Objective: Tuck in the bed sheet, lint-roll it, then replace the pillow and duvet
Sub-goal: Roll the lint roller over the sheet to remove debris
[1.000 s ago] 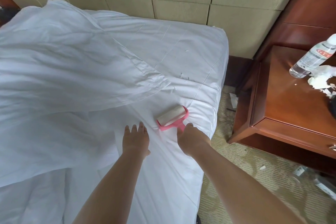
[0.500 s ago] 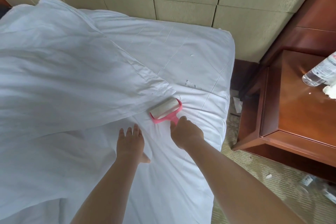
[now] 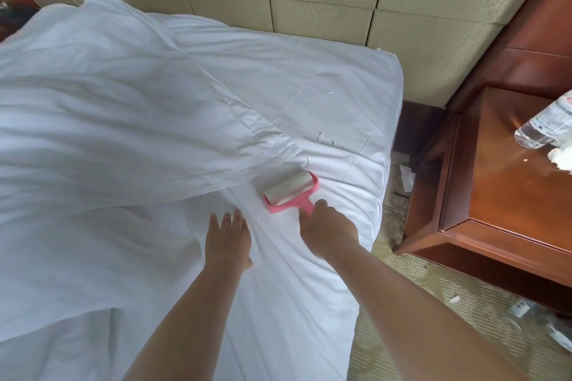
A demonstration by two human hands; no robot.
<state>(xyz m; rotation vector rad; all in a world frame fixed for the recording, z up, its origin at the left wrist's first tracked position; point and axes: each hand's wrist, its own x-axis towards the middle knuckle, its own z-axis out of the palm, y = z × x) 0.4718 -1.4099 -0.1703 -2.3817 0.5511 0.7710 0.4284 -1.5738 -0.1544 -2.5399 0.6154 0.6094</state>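
The pink lint roller (image 3: 291, 192) lies on the bed sheet (image 3: 309, 96) just right of frame centre, its drum touching the folded-back duvet (image 3: 108, 120). Over the last second it has rolled up-frame toward the lint specks (image 3: 325, 138), so rolling looks well under way. The right hand (image 3: 329, 230) is closed round the handle; the left hand (image 3: 227, 233) presses flat, fingers spread. At right stands a wooden nightstand (image 3: 510, 179) with a water bottle (image 3: 544, 124); scraps litter the carpet (image 3: 439, 312).

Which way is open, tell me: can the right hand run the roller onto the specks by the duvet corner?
Probably yes. The right hand has its grip on the pink lint roller, and bare sheet lies between it and the specks. The duvet edge sits just beside that path, not across it.
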